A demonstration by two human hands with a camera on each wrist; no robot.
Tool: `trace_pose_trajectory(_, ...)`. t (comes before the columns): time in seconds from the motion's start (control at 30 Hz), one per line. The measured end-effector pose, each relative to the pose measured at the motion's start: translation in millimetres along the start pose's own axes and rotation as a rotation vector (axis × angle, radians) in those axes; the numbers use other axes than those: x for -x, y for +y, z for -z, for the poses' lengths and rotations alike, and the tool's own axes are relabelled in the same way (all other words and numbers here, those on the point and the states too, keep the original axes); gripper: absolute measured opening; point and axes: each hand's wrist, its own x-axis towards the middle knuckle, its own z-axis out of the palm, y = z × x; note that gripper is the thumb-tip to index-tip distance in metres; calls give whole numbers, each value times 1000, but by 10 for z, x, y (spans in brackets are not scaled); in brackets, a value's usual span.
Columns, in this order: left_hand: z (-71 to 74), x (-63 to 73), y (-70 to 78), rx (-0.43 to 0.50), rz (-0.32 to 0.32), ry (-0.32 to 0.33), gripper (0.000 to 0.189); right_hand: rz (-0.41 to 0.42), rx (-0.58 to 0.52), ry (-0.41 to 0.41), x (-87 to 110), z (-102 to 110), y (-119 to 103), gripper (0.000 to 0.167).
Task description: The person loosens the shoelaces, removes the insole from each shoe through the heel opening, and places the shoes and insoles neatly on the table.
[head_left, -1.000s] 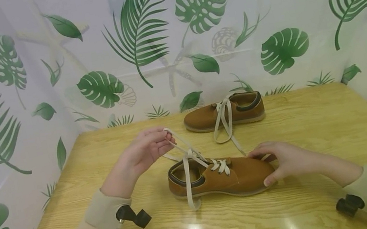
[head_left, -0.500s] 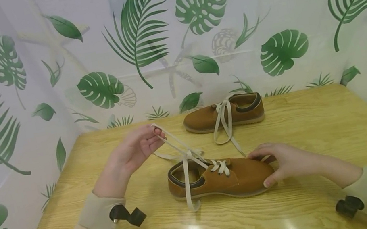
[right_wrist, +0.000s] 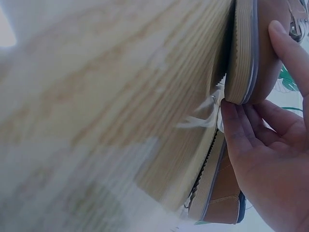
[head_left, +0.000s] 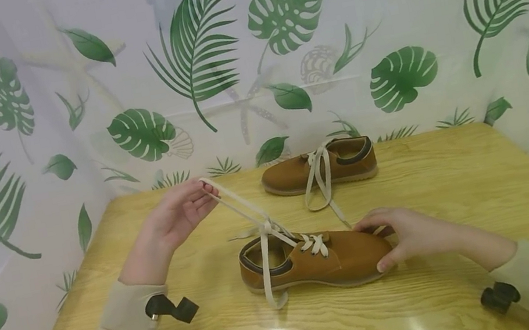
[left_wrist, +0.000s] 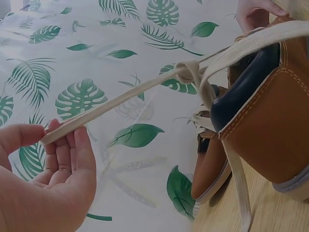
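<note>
A brown lace-up shoe point(head_left: 350, 262) stands on the wooden table, toe to the right. My left hand point(head_left: 170, 220) pinches the end of a cream shoelace loop point(left_wrist: 111, 103) between thumb and fingers. The loop is drawn taut, up and left from a knot point(head_left: 267, 227) above the shoe's opening. Another lace end hangs over the shoe's near side, its tip on the table. My right hand point(head_left: 414, 230) grips the toe, thumb on the near side and fingers on the far side; in the right wrist view its fingertips point(right_wrist: 231, 107) touch the sole's edge.
A matching brown shoe point(head_left: 287, 175) stands farther back, toe to the left, its laces tied in a bow point(head_left: 318, 173) that trails onto the table point(head_left: 457, 296). Leaf-patterned sheeting point(head_left: 224, 119) encloses the back and sides. A lace tip lies behind the near shoe.
My left hand has moved left and slightly up, pulling the loop longer and straighter. The lace tail behind the shoe has shortened toward the knot. My right hand stays on the toe.
</note>
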Motion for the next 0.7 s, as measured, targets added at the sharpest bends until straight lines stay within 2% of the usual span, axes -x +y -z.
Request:
trace_pose_trajectory(0.3, 75, 31, 42, 44, -24, 61, 15, -19, -21, -18, -19, -12, -1, 76)
trace_pose_trajectory(0.5, 41, 10, 86, 57, -31, 65, 24, -24, -30, -13, -22, -8, 13, 75)
trace_pose_trajectory(0.7, 7, 3, 121, 107, -55, 66, 17, -9, -31, -9, -12, 3, 21, 77)
